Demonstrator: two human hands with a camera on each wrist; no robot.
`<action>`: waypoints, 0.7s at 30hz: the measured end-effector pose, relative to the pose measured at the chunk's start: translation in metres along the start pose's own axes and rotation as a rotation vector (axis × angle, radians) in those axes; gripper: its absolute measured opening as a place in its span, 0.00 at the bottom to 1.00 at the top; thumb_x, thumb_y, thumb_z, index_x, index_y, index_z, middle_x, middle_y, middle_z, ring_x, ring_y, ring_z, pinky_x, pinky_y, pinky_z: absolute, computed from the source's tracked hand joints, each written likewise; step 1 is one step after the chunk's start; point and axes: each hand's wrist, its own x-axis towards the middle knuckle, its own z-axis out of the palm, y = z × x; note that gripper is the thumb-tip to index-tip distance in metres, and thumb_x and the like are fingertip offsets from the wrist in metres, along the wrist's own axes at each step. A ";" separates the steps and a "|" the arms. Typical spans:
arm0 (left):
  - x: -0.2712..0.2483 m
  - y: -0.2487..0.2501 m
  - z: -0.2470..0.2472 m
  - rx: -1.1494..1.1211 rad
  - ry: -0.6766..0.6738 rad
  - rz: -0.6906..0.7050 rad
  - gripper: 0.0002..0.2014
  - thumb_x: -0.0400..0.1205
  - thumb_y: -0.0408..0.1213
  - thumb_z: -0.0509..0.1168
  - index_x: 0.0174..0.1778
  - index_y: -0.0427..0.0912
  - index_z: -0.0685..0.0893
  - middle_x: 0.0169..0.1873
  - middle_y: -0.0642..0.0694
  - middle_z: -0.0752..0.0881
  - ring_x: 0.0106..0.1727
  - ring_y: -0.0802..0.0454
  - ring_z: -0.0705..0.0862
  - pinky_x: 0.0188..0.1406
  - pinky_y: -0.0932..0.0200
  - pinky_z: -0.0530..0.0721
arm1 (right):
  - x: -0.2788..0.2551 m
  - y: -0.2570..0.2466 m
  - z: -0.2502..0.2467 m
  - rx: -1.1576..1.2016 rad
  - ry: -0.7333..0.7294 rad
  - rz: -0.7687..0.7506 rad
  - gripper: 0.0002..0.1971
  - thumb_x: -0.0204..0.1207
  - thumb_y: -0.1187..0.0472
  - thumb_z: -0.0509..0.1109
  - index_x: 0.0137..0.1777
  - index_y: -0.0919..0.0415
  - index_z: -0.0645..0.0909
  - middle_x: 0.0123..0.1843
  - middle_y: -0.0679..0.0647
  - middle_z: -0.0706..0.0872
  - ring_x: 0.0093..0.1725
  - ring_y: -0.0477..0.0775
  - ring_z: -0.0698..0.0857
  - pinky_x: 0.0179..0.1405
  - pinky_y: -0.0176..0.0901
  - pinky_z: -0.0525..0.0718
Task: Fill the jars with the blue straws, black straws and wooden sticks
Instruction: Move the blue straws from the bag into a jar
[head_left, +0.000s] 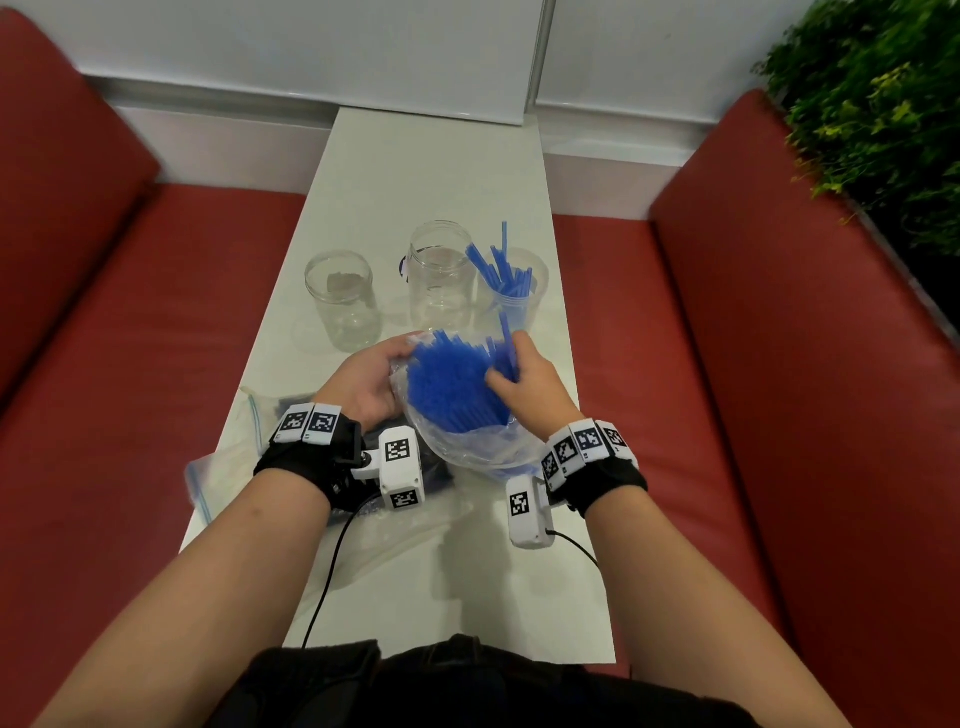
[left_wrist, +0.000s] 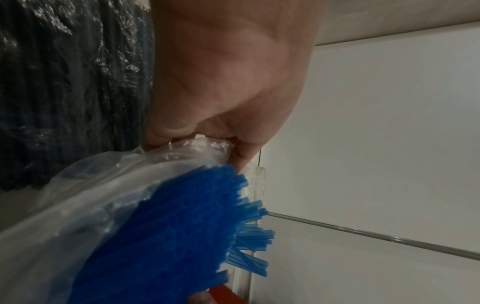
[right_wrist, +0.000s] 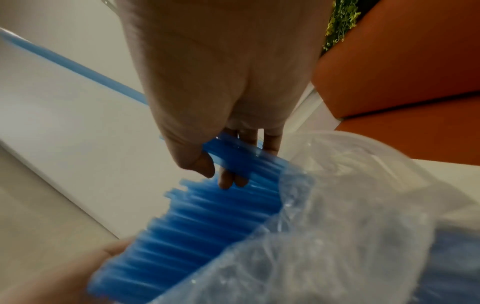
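Observation:
A clear plastic bag (head_left: 470, 447) packed with blue straws (head_left: 452, 384) is held above the white table (head_left: 441, 166). My left hand (head_left: 366, 384) grips the bag's open rim (left_wrist: 187, 152) on the left. My right hand (head_left: 524, 384) pinches a small bunch of blue straws (right_wrist: 233, 156) between thumb and fingers at the bag's mouth. Three clear jars stand beyond: the left jar (head_left: 340, 299) and the tall middle jar (head_left: 441, 273) hold no straws, the right jar (head_left: 514, 291) holds several blue straws. A bag of black straws (left_wrist: 64, 92) lies under my left wrist.
Red sofa seats (head_left: 145, 338) flank the narrow table on both sides. Another zip bag (head_left: 228, 447) lies at the table's left edge. Green plants (head_left: 872, 114) fill the far right corner. Camera cables (head_left: 332, 566) trail over the near table.

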 end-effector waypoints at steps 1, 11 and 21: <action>0.001 0.000 0.000 -0.002 0.011 0.002 0.17 0.83 0.32 0.61 0.67 0.41 0.85 0.62 0.37 0.87 0.61 0.39 0.87 0.58 0.40 0.85 | 0.000 -0.002 0.000 0.007 -0.010 0.011 0.10 0.81 0.61 0.69 0.57 0.51 0.72 0.46 0.49 0.84 0.40 0.41 0.82 0.35 0.29 0.75; 0.002 0.001 -0.003 0.003 0.040 0.000 0.18 0.84 0.32 0.61 0.71 0.40 0.81 0.66 0.36 0.84 0.69 0.37 0.82 0.72 0.36 0.75 | 0.001 0.000 0.006 -0.093 -0.111 0.054 0.08 0.88 0.55 0.63 0.52 0.59 0.78 0.48 0.54 0.85 0.48 0.55 0.83 0.45 0.44 0.77; 0.001 0.004 0.000 -0.015 0.033 0.003 0.18 0.84 0.32 0.60 0.70 0.39 0.82 0.63 0.36 0.86 0.56 0.40 0.87 0.58 0.42 0.85 | 0.008 -0.025 -0.001 0.235 -0.130 0.018 0.02 0.88 0.59 0.64 0.55 0.55 0.78 0.44 0.52 0.83 0.45 0.50 0.82 0.64 0.64 0.85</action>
